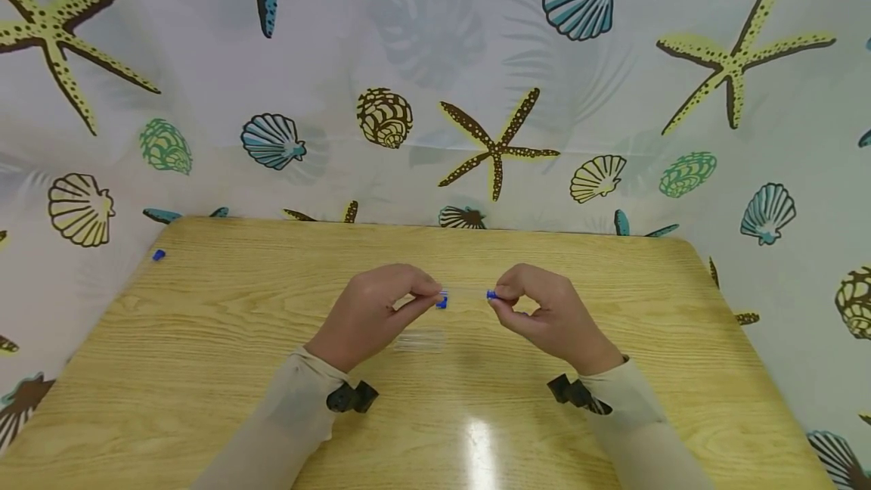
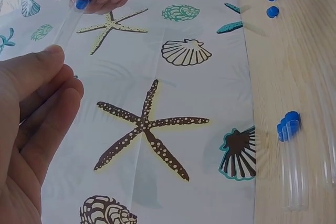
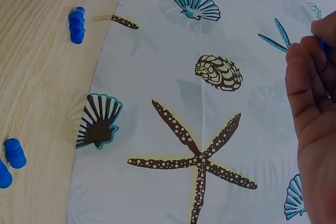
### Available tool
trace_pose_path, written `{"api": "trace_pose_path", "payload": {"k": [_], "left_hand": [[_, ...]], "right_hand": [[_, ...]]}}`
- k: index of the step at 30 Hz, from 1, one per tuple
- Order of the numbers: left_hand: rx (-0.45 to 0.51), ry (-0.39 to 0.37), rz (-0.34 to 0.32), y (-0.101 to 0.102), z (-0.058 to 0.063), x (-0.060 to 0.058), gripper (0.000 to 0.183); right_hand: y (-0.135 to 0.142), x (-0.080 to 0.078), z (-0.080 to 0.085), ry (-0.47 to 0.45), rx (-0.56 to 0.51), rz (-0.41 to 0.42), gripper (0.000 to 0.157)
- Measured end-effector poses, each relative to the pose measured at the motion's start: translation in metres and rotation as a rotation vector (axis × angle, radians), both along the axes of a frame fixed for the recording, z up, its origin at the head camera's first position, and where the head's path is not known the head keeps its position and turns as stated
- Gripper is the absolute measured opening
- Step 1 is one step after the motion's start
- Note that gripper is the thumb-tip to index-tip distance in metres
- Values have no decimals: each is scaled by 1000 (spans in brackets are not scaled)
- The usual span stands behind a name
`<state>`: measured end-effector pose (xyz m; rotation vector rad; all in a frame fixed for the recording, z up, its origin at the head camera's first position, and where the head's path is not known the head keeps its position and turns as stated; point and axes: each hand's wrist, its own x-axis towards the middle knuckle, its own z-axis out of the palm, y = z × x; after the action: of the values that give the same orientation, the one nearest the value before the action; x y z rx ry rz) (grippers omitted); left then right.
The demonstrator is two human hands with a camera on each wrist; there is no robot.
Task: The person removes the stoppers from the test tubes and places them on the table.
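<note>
In front of me, my left hand [image 1: 377, 308] pinches the open-looking end of a thin clear tube [image 2: 65, 27] between thumb and fingers. My right hand [image 1: 544, 312] pinches a small blue cap [image 1: 491, 295] at the tube's other end. The tube spans the gap between both hands, raised above the table. Just behind my left fingertips in the head view, blue-capped tubes [image 2: 295, 166] lie side by side on the wood. Closer to me are several clear tubes [image 1: 420, 340], also lying flat.
The wooden table [image 1: 224, 369] carries loose blue caps [image 2: 272, 12], and one blue piece [image 1: 159, 255] lies at its far left corner. More caps [image 3: 76, 25] appear in the right wrist view. A cloth [image 1: 408, 59] printed with shells and starfish hangs behind the table.
</note>
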<state>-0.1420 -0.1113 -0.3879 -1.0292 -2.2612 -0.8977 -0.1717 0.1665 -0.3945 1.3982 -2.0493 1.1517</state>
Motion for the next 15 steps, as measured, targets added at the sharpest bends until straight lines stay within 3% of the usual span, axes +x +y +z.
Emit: {"api": "trace_pose_path", "payload": {"k": [7, 10, 15], "left_hand": [[-10, 7, 7, -3, 2, 0, 16], [-6, 2, -16, -4, 4, 0, 17], [6, -13, -26, -3, 2, -1, 14]], "right_hand": [[0, 1, 1, -35, 55, -5, 6], [3, 3, 4, -75, 105, 3, 20], [3, 4, 6, -79, 107, -2, 5]]}}
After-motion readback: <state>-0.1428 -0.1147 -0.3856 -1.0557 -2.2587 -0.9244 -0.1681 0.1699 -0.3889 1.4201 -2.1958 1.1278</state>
